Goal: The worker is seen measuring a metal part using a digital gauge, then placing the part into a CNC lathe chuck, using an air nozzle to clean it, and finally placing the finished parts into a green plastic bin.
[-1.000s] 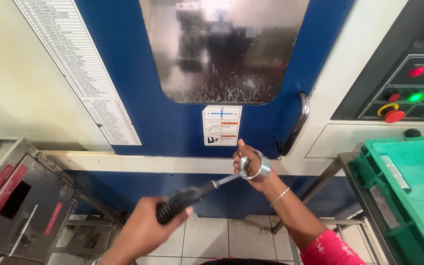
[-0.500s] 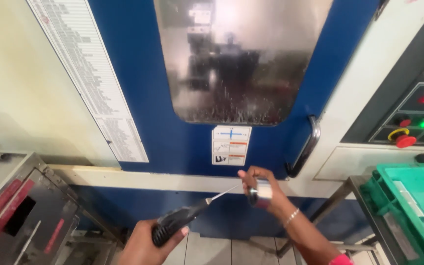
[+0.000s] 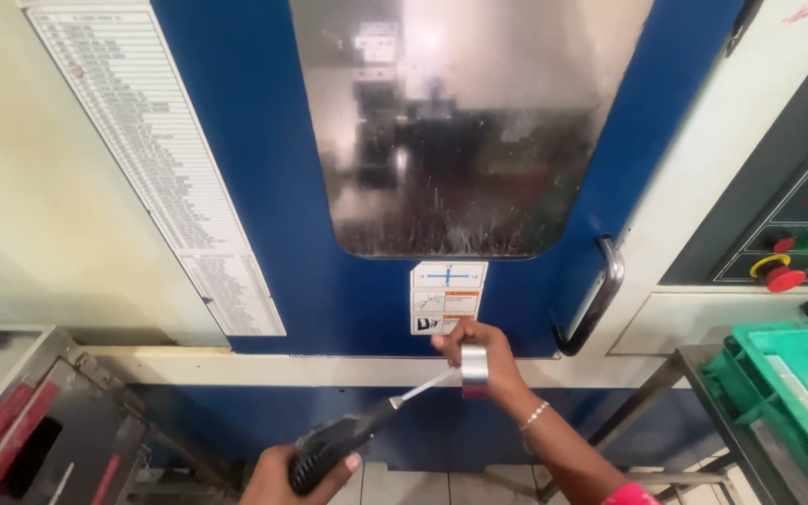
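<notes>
My left hand point(image 3: 292, 475) grips a black air blow gun point(image 3: 339, 447) at the bottom centre. Its thin metal nozzle points up and to the right at a short silver metal cylinder point(image 3: 474, 367). My right hand point(image 3: 479, 353) holds that cylinder in front of the machine's blue door point(image 3: 264, 187), just below a small white sticker point(image 3: 446, 297). The nozzle tip reaches the cylinder's left side. A thin bracelet sits on my right wrist.
The blue door has a misted window point(image 3: 460, 122) and a curved metal handle point(image 3: 600, 295) at right. A control panel with a red stop button point(image 3: 783, 276) is further right. A green plastic crate point(image 3: 787, 393) stands lower right, a grey metal bin point(image 3: 30, 430) lower left.
The view has tilted up toward the door window. My right hand with the cylinder has sunk slightly and the blow gun nozzle has stayed aimed at it.
</notes>
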